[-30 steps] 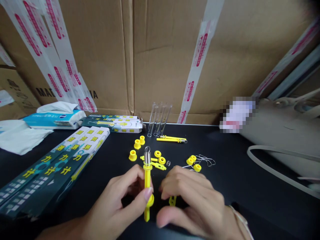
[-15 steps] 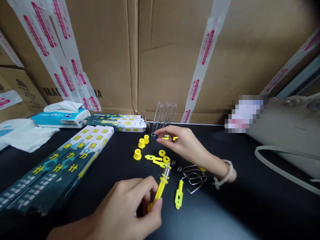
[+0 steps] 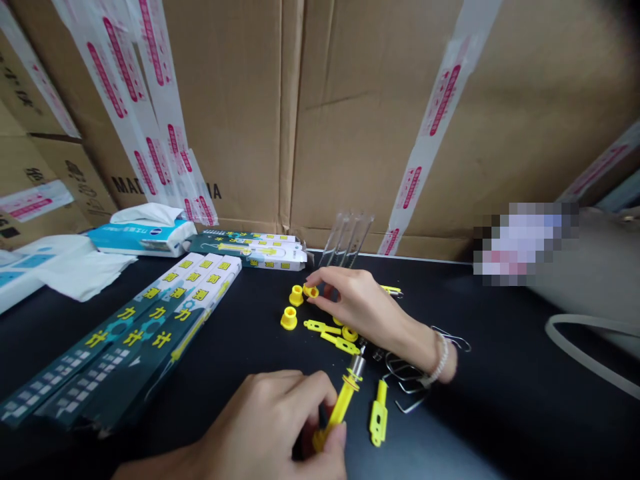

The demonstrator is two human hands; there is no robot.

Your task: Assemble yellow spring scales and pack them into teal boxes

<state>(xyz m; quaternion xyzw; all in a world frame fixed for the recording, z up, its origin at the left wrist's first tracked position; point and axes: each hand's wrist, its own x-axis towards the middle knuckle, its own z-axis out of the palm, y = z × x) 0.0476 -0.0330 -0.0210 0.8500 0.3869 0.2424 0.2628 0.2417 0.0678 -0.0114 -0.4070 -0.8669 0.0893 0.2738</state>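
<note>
Near the front edge my left hand (image 3: 270, 423) is closed around a yellow plastic spring scale rod (image 3: 341, 407), tilted up and to the right. A metal spring (image 3: 357, 365) shows at its upper end. Farther back, my right hand (image 3: 365, 303) pinches a small yellow cap (image 3: 312, 292) between thumb and fingertips. Two similar yellow caps, a nearer one (image 3: 289, 319) and a farther one (image 3: 296, 296), stand beside it. Flat slotted yellow pieces (image 3: 321, 327) and a yellow ring (image 3: 349, 333) lie under my right hand and wrist, partly covered.
Clear tubes (image 3: 345, 241) stand behind my right hand. Bent metal hooks (image 3: 411, 405) and a yellow slotted piece (image 3: 379, 420) lie at right. Printed spring scale boxes (image 3: 165, 313) and a tissue pack (image 3: 135, 239) are on the left. A large cardboard box (image 3: 240, 120) forms the back.
My right hand has moved from beside the clear tubes to the yellow caps and closed on the rearmost one. My left hand still holds the rod. The view has shifted slightly left.
</note>
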